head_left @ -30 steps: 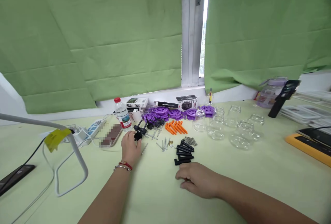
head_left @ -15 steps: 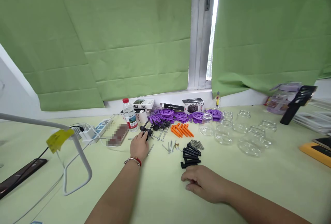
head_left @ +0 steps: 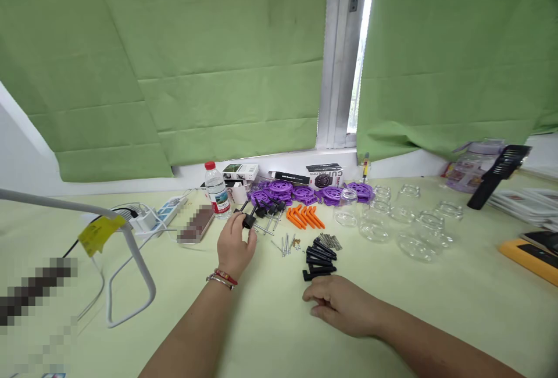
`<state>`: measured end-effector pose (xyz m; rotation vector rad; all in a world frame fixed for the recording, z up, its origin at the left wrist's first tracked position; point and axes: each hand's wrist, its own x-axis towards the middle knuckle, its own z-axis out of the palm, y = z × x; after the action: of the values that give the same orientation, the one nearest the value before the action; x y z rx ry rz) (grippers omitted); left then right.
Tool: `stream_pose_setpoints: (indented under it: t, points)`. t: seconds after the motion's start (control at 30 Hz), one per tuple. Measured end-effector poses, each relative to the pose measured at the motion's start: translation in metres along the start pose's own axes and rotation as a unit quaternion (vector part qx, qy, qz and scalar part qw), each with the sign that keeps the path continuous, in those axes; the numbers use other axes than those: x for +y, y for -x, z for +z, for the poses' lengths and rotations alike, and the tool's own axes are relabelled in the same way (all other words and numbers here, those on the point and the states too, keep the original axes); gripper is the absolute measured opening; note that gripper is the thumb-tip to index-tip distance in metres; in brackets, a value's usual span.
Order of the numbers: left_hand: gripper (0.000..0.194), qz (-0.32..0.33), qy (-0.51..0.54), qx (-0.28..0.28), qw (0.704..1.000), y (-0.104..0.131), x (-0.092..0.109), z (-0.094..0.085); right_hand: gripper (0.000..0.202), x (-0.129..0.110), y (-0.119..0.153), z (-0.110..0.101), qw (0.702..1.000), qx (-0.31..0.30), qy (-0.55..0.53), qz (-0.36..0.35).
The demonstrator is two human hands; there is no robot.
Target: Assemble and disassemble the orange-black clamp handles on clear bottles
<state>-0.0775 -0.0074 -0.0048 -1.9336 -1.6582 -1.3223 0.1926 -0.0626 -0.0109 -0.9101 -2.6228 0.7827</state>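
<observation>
My left hand (head_left: 236, 245) is raised a little off the pale green table (head_left: 436, 302) and pinches a small black plastic part (head_left: 248, 220) between thumb and fingers. More black parts with metal rods (head_left: 267, 213) lie just beyond it. My right hand (head_left: 342, 307) rests flat on the table, fingers loosely curled, holding nothing. Right in front of its fingertips lies a pile of black bars (head_left: 319, 258). Between the hands lie loose screws (head_left: 285, 244) and small springs (head_left: 332, 242).
Purple discs (head_left: 305, 193), orange pieces (head_left: 305, 217), clear glass jars (head_left: 405, 224), a water bottle (head_left: 217, 189) and small boxes (head_left: 325, 174) line the back. A power strip (head_left: 168, 213), cables and a grey lamp arm (head_left: 100, 221) stand left. A yellow-edged device (head_left: 529, 256) lies right.
My left hand has taken hold of a black part from the pile and lifted it off the table. The right hand has stayed put. The view has shifted slightly.
</observation>
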Motion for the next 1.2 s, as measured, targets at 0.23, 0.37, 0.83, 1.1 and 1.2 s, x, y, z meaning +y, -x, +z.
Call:
stream_pose_setpoints:
  t: [0.23,0.37,0.83,1.1,1.2]
  points:
    - [0.034,-0.244,0.445,-0.050,0.860,-0.010,0.052,-0.028,0.026,0.014,-0.006,-0.010,0.967,0.095,-0.221,0.083]
    - [0.033,-0.324,0.583,-0.131,0.733,-0.016,0.067,-0.032,0.054,0.015,-0.019,-0.033,0.901,0.190,-0.367,0.132]
    - [0.030,-0.413,0.558,-0.223,0.684,-0.006,0.071,-0.001,0.027,0.016,-0.075,-0.046,0.934,0.181,-0.288,0.111]
    - [0.032,-0.430,0.527,-0.148,0.718,-0.002,0.041,0.008,0.026,0.057,-0.088,-0.047,0.957,0.218,-0.110,0.159]
    - [0.033,-0.442,0.511,-0.125,0.726,-0.002,0.035,0.010,0.020,0.067,-0.090,-0.049,0.973,0.162,0.037,0.159]
